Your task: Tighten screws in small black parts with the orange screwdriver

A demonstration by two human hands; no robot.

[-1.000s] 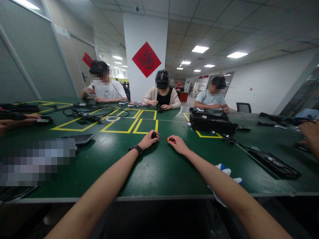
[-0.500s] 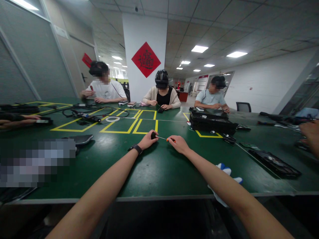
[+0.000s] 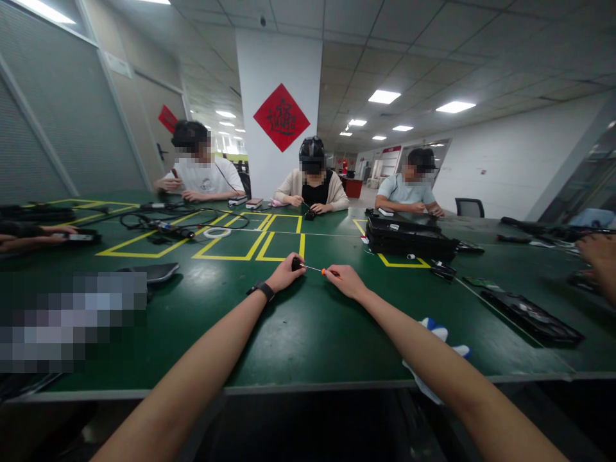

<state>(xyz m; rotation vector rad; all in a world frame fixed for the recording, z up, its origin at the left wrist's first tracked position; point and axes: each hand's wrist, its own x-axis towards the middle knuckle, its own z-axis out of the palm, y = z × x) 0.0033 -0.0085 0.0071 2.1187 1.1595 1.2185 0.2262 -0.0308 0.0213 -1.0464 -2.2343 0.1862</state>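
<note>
No text is legible, red diamond sign (image 3: 282, 117) included.

1. Centre: screwdriver (image 3: 324, 272) handle mostly buried in right hand (image 3: 345, 280); just its orange end shows. Far tip not discernible.
2. Just left of that, toward 9 o'clock: black piece (image 3: 295, 264) largely covered by left hand (image 3: 285, 273). Can't tell what it is.
3. 4 o'clock: blue-and-white glove (image 3: 436, 329) partly behind right forearm (image 3: 433, 359).
4. Both forearms cut by bottom edge; left forearm (image 3: 202, 369) between 7 and 8.
5. Between 8 and 9: pixelated patch (image 3: 72, 321), contents unreadable.
6. 9 o'clock: co-worker's hand (image 3: 58, 230), arm cropped.
7. 3 o'clock: another person's hand (image 3: 599, 250), cropped by right edge.
8. 12 o'clock: dark item (image 3: 309, 215), too small to identify.
</note>
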